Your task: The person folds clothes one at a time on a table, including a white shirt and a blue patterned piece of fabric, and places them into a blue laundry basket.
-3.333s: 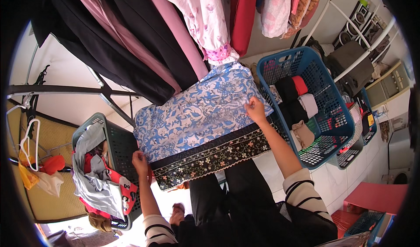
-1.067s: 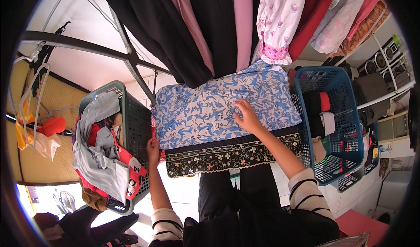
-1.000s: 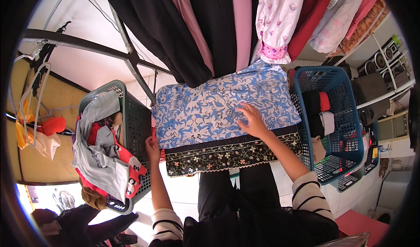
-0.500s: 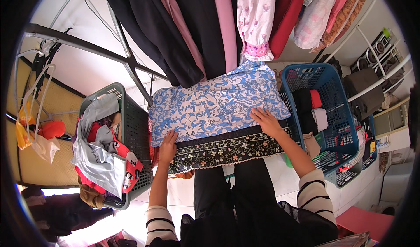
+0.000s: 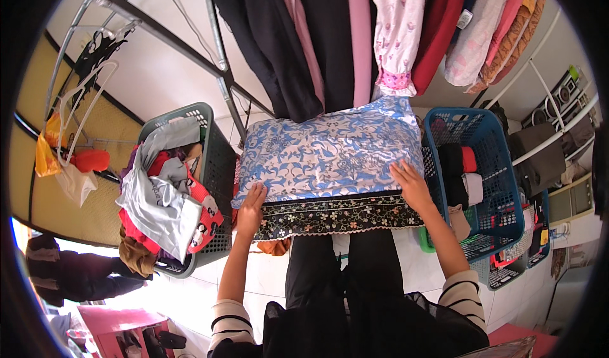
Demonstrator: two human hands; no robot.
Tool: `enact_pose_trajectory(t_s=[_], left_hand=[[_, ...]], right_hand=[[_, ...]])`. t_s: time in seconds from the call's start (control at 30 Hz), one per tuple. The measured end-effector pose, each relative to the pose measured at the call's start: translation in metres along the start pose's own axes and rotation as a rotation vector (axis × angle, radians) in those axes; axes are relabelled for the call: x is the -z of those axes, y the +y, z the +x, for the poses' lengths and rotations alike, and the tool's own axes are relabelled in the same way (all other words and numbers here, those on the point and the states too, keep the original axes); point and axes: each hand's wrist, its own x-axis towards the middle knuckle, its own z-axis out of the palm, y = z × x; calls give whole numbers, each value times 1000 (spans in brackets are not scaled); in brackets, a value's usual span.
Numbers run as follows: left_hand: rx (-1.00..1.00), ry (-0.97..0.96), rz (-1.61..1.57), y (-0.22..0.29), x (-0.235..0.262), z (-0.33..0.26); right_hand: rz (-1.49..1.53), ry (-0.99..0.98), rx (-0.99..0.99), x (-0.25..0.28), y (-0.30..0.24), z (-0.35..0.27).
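Your left hand (image 5: 252,207) and right hand (image 5: 410,184) rest open, holding nothing, on near side of blue-and-white leaf-patterned cloth (image 5: 327,158), before your legs; black flower-embroidered fabric (image 5: 336,216) shows along near edge. Press lightly, palms flat, pull evenly. Long black hanging garments (image 5: 263,47) crowd far edge; grey-green plastic basket (image 5: 222,186), blue perforated plastic basket (image 5: 514,196) limit sides.

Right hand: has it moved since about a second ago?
Yes, rightward: the right hand has gone from the middle of the blue-and-white cloth to near its right end, closer to the blue basket.
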Motion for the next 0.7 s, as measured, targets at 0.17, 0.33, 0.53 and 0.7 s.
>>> enact_pose_trajectory(t_s=[0.17,0.33,0.53,0.7], left_hand=[[117,-106,29,-20,-49,-45],[170,-146,76,-28,-68,-41],[210,-169,-45,-40,-40,-30],[149,26,-71,-33,-1,6]], right_hand=[[-63,-113,35,-34,-12,-29],[-92,-91,-90,-68,-6,-32],[45,-205,-180,-41,-6,-5],[92,-32,-206,2,1,18]])
